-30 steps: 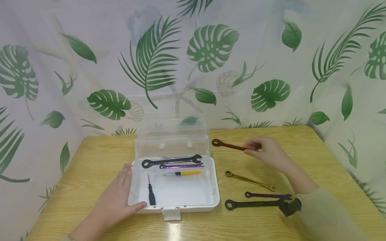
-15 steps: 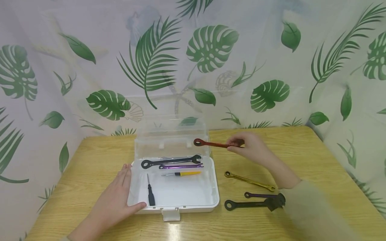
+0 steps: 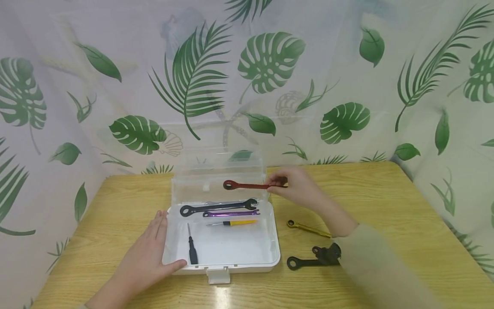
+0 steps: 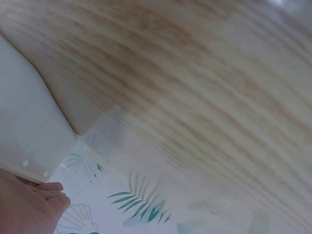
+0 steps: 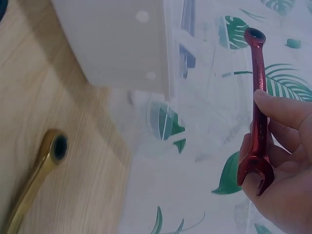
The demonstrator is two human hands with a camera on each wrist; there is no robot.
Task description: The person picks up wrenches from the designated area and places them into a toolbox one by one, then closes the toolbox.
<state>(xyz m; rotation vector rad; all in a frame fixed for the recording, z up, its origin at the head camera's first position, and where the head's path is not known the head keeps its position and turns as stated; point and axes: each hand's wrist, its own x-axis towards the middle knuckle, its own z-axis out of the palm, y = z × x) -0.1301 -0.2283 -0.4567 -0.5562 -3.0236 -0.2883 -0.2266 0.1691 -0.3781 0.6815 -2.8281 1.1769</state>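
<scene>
In the head view my right hand (image 3: 295,186) pinches a red ratcheting combination wrench (image 3: 247,186) by its open end. Its ring end points left, over the back of the toolbox and in front of the raised clear lid (image 3: 189,189). The right wrist view shows the wrench (image 5: 258,97) between thumb and fingers. My left hand (image 3: 148,253) rests along the left side of the white toolbox (image 3: 254,269), fingers straight, thumb at the front rim. Inside lie a black wrench (image 3: 216,207), a purple wrench (image 3: 231,213), a yellow-handled screwdriver (image 3: 241,222) and a black screwdriver (image 3: 193,249).
Right of the toolbox on the wooden table (image 3: 115,206) lie a gold wrench (image 3: 308,228) and a large black wrench (image 3: 308,262). A smaller dark wrench (image 3: 315,249) is mostly hidden by the right wrist's camera (image 3: 329,254). A leaf-print cloth (image 3: 308,128) hangs behind.
My right hand has carried the red wrench leftward from the right of the toolbox to over its back part. The left hand stays in place.
</scene>
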